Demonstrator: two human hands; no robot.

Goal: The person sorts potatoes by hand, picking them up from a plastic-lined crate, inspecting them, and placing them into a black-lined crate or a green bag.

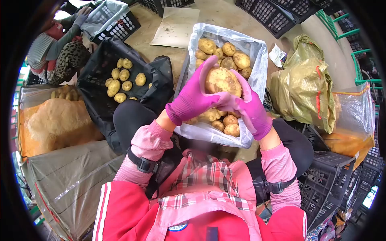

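A large potato (222, 82) with brown patches is held between both my hands, above a crate lined with a pale plastic sheet (254, 51). My left hand (198, 97), in a purple glove, wraps its left side. On the right and underneath, my right hand (250, 106), gloved the same way, grips it with the fingers curled. Several more potatoes (241, 60) lie in the lined crate, both beyond and below my hands. Part of that pile is hidden by the gloves.
Left of me, a black-lined container (96, 80) holds several smaller potatoes (114, 86). A full orange mesh sack (60, 120) stands further left. At right are a greenish-yellow sack (301, 86) and black crates (325, 172). Another person (60, 52) sits by a crate (116, 24) at upper left.
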